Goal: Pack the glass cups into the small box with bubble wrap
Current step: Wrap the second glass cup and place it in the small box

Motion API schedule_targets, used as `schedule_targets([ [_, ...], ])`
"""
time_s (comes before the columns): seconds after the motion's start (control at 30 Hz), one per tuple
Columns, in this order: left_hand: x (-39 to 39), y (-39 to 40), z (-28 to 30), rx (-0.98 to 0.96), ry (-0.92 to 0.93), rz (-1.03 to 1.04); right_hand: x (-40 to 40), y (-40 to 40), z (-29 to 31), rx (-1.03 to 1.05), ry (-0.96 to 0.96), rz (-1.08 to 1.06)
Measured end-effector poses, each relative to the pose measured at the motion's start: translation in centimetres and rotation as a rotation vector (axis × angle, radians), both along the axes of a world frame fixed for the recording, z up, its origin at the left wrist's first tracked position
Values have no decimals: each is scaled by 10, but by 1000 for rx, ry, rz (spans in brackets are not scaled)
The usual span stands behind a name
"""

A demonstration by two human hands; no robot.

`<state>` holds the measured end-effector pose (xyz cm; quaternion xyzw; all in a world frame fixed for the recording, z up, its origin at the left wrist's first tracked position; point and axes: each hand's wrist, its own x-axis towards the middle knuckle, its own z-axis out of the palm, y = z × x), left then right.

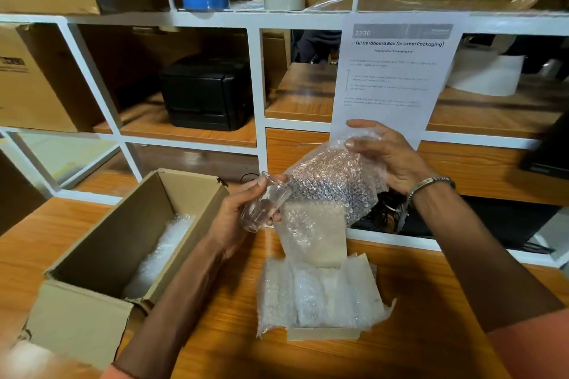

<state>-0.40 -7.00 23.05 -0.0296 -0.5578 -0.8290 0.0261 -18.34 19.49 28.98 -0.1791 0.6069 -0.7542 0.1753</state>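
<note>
Above the table (61, 243), my left hand (237, 218) gripped a glass cup (264, 203), its rim hidden by the bubble wrap (332, 188) my right hand (388, 157) pinched.

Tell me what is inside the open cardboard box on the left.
The cardboard box holds crumpled bubble wrap along its bottom. No glass cup shows in it; whether one lies wrapped inside cannot be told. The near wall hides the closest part of the floor.
</note>
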Motion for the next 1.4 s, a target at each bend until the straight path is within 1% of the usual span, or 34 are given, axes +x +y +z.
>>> schedule_targets([
  [0.07, 0, 5, -2, -70, 7, 81, 2, -4, -4, -36, -48, -4],
  [0.13, -1, 9, -4, -126, 10, 200, 6, -10, -9, -18, -81, -8],
  [0.23, -5, 10, -6, -125, -10, 335, 13, -18, -12, 45, -68, -41],
  [0.37, -6, 33, -6, 23, -3, 302, 36, -41, -15, -4, -135, 5],
  [0.43, -10, 54, -3, 130, -12, 338, 52, -59, -22, -15, -118, 54],
  [0.5, -16, 68, -2, 257, -45, 399, 61, -71, -29, -30, -99, 50],
  [0.57, -22, 72, -2, 328, -63, 415, 65, -73, -37, -132, -195, 58],
  [0.7, -22, 67, 4, 344, -77, 430, 82, -64, -44, -456, -465, 119],
  [0.8, -14, 72, 5, 358, -38, 349, 92, -60, -58, -579, -527, 131],
  [0.87, -9, 75, 1, 388, -20, 315, 94, -60, -64, -534, -492, 135],
  [0.93, -5, 76, -4, 391, -33, 303, 97, -62, -70, -419, -373, 115],
  [1.0, -2, 76, -8, 355, -51, 316, 105, -67, -72, -298, -280, 70],
  [1.07, -1, 74, -12, 282, -68, 363, 114, -73, -74, -200, -237, 53],
  [1.13, 0, 74, -15, 240, -84, 401, 119, -77, -77, -130, -217, 46],
  [1.23, 5, 81, -13, 220, -100, 386, 125, -79, -77, -65, -218, 39],
  [1.33, 8, 82, -16, 238, -122, 340, 125, -81, -75, -65, -236, 79],
  [1.4, 9, 80, -20, 233, -177, 308, 124, -81, -75, -64, -243, 115],
])
